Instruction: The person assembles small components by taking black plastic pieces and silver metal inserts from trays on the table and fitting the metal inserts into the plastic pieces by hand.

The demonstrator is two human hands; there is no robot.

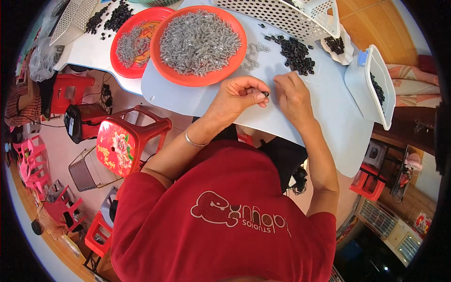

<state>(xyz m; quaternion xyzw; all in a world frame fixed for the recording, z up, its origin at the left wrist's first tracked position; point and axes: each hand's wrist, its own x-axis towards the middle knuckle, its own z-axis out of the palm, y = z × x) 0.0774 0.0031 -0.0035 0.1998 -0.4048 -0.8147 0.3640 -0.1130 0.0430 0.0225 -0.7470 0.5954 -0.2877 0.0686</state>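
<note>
My left hand (240, 97) pinches a small black plastic part (266, 94) between thumb and forefinger, just above the near edge of the pale table (331, 122). Beside it on the right, my right hand (294, 99) has its fingers bent and pointing down at the tabletop. Whatever its fingertips may hold is hidden. Beyond my hands lies a heap of small black plastic parts (297, 55). A few loose metal springs (253, 52) rest left of that heap. Many more springs (199, 43) fill a round orange-red tray (195, 81) beyond my left hand.
A second red tray (121, 67) with springs is partly under the first. White perforated baskets (282, 21) stand at the back. At right are a small white dish (348, 57) and a white bin (359, 91), both holding black parts. A red stool (117, 145) stands left of me.
</note>
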